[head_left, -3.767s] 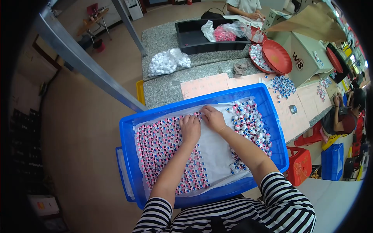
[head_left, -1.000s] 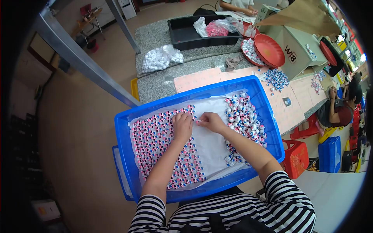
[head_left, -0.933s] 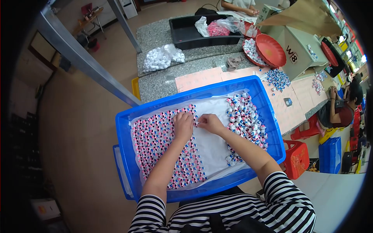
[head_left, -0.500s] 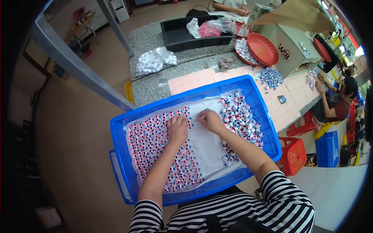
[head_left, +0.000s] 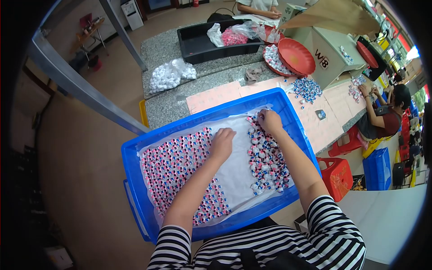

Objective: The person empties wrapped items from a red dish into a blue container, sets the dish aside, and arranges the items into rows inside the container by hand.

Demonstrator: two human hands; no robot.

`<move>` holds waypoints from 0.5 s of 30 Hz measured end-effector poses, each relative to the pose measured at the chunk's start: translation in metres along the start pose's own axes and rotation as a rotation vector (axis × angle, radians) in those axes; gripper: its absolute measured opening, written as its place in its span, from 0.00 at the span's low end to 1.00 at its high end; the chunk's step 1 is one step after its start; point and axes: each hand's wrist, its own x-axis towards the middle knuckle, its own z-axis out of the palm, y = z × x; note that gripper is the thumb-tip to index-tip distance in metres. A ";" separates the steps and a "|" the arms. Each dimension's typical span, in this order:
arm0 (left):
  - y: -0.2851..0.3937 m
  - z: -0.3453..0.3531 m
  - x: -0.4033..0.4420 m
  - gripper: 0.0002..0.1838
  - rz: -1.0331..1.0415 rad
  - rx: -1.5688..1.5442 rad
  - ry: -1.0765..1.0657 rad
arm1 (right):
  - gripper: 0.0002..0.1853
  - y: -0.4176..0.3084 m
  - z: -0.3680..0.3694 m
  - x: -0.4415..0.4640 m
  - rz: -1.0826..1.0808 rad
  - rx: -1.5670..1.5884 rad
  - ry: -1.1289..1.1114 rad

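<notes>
The right hand (head_left: 271, 123), fingers curled, is at the far end of the loose figurines (head_left: 267, 165) on the right of the tub (head_left: 137, 180); the left hand (head_left: 222, 144), loosely bent, is beside the neat rows (head_left: 166, 166), and I cannot tell whether either pinches anything. Picking seems the step in hand, calling next for one piece lifted free.

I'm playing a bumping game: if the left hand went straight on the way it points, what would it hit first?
Probably the far wall of the blue tub, past bare white liner, though how high the left hand sits is unclear.
</notes>
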 end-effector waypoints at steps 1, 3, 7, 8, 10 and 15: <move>0.001 0.012 0.008 0.13 0.001 -0.002 0.002 | 0.12 0.002 -0.003 -0.001 0.000 -0.003 0.001; 0.002 0.036 0.024 0.14 0.025 0.004 -0.032 | 0.10 0.002 -0.016 -0.009 0.022 0.180 -0.062; 0.006 0.075 0.051 0.13 -0.090 0.115 0.028 | 0.10 0.015 -0.020 -0.016 -0.001 0.333 -0.096; 0.006 0.081 0.054 0.13 -0.087 0.112 0.024 | 0.10 0.020 -0.021 -0.017 -0.016 0.364 -0.098; 0.007 0.085 0.061 0.12 -0.108 0.159 -0.030 | 0.10 0.024 -0.023 -0.019 -0.028 0.352 -0.107; 0.010 0.085 0.070 0.10 -0.178 0.163 -0.096 | 0.10 0.020 -0.025 -0.018 -0.118 0.238 -0.136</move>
